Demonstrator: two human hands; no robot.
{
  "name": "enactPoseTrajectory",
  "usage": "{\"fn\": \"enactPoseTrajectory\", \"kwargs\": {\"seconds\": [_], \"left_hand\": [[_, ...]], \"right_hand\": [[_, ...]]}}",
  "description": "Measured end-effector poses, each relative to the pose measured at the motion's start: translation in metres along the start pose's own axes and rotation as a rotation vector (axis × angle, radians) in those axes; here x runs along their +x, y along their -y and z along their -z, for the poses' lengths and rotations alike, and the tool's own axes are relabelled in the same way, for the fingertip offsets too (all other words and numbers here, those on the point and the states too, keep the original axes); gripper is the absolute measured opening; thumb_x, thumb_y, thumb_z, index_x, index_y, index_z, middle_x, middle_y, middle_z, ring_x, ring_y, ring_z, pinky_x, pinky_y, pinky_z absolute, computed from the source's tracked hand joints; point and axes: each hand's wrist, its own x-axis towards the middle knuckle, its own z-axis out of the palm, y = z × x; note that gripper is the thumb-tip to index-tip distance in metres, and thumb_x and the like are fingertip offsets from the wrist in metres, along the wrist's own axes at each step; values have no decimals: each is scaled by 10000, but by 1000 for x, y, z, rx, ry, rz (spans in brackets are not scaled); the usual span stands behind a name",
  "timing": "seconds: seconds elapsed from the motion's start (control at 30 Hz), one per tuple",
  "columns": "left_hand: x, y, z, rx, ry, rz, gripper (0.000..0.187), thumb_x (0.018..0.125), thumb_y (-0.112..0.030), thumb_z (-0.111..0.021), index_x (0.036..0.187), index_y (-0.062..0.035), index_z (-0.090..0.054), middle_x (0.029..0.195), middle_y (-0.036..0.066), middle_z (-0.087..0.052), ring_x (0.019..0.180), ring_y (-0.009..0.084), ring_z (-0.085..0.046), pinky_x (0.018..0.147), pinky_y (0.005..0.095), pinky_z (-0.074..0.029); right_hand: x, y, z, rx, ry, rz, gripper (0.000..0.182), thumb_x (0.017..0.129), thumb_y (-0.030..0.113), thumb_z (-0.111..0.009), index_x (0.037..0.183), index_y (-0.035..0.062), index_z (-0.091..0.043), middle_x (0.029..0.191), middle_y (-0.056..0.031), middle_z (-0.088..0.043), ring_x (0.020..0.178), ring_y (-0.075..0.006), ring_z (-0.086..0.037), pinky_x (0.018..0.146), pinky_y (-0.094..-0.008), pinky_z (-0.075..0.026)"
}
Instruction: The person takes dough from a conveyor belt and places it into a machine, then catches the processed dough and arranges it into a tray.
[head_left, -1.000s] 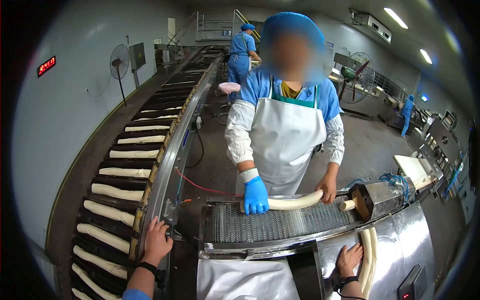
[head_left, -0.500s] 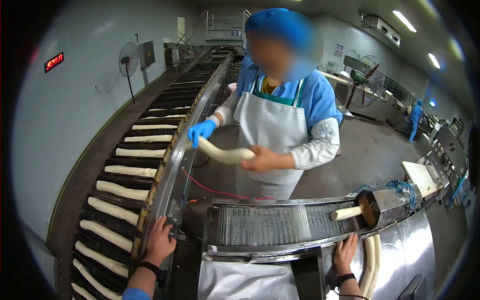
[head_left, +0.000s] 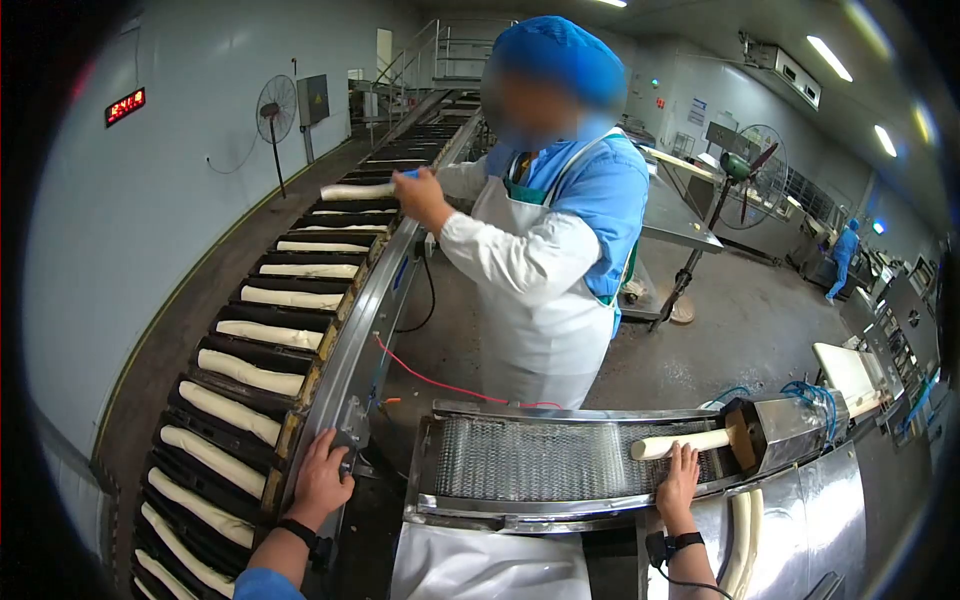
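My left hand (head_left: 322,480) rests on the metal edge of the long tray conveyor (head_left: 345,365), fingers spread beside a small bracket. My right hand (head_left: 679,486) is over the near rail of the mesh belt (head_left: 530,458), fingers stretched out toward a dough roll (head_left: 682,443) that comes out of the metal machine (head_left: 790,408). Its fingertips are at the roll's lower edge; whether they touch it is unclear. Two long dough strips (head_left: 743,535) lie on the steel surface right of my right wrist. Neither hand holds anything.
A co-worker in a white apron (head_left: 540,335) stands across the mesh belt, holding a dough roll (head_left: 358,191) over the black trays (head_left: 270,322), several of which hold dough. White sheeting (head_left: 490,565) hangs in front of me. A red cable (head_left: 440,382) runs behind the belt.
The co-worker has turned and carried the dough roll to the trays. My right hand has moved up and slightly left, onto the belt's rail. The roll from the machine reaches farther left.
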Motion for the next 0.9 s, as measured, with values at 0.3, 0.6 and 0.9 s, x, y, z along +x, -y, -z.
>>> {"fn": "enactPoseTrajectory", "kwargs": {"seconds": [0.3, 0.6, 0.9], "left_hand": [[0, 4, -3, -2, -20, -15, 451, 746, -131, -657, 1175, 5, -674, 1501, 213, -442, 1425, 375, -386, 1182, 441, -345], [0, 6, -2, -37, -77, -68, 441, 731, -141, -680, 1142, 21, -686, 1464, 239, -478, 1405, 387, -413, 1164, 453, -368], [1, 6, 2, -62, -26, -38, 441, 764, -142, -691, 1173, 23, -673, 1472, 237, -466, 1425, 373, -388, 1175, 451, -354]], "right_hand": [[21, 76, -20, -62, -68, 171, 456, 910, 50, -543, 1364, 64, -505, 1438, -174, -499, 1440, -395, -372, 1177, -626, -251], [16, 135, -19, -116, 20, 321, 232, 851, 119, -606, 1080, 79, -613, 1133, -110, -625, 1216, -298, -545, 1164, -595, -269], [5, 140, 32, 697, 114, 72, 394, 659, -112, -726, 1013, 29, -626, 889, -105, -682, 915, -278, -671, 806, -399, -545]]}}
